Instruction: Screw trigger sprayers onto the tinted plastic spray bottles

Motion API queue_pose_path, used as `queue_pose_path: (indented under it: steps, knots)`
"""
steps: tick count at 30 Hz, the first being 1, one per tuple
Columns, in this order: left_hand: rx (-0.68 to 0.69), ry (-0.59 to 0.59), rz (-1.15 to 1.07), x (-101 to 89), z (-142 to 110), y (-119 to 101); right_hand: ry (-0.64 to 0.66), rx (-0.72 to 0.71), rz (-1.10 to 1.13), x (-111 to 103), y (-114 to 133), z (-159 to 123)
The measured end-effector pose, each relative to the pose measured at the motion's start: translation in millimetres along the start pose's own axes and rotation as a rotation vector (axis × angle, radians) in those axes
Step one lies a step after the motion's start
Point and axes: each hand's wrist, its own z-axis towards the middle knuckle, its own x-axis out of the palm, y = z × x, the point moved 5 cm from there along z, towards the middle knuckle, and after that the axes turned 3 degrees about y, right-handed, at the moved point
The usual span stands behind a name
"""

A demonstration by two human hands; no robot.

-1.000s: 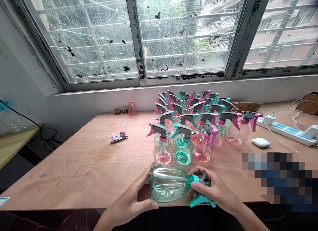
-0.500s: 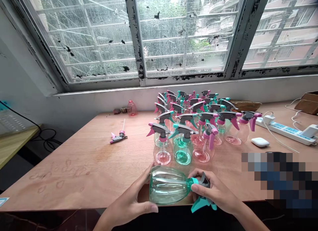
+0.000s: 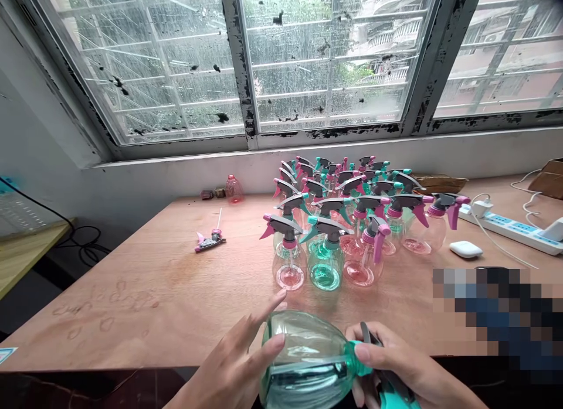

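A clear green spray bottle (image 3: 303,362) lies on its side in front of me at the table's near edge, its base to the left. My right hand (image 3: 387,356) is closed around its neck and its grey and teal spray head (image 3: 396,391). At the base end, my left hand (image 3: 246,344) rests against the bottle, thumb on its side and index finger stretched out past its upper edge; the other fingers are partly hidden. Just beyond stand several pink and green spray bottles (image 3: 325,268) with trigger heads fitted.
A loose pink-and-grey spray head (image 3: 211,240) with its tube lies on the wooden table (image 3: 145,292) to the left. Behind it stands a pink bottle (image 3: 234,189) without a head. A power strip (image 3: 510,224) and a white case (image 3: 465,249) lie at right.
The green bottle has come closer to me, lower in view, and has turned. My left hand has rolled over its base, thumb now higher. The right hand has shifted right and down with the head.
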Motion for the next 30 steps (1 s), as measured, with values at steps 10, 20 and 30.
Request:
queue_pose_path:
  steps: [10,20,30]
  knots:
    - [-0.362,0.028,-0.416,3.7,-14,28,-0.42,-0.845,-0.925,3,16,-43]
    - [-0.206,-0.09,-0.073,5.5,-4,27,-0.269,-0.299,-0.363,4,8,-10]
    - [-0.317,0.002,-0.707,15.7,-13,26,-0.337,-0.981,-1.02,18,15,-35]
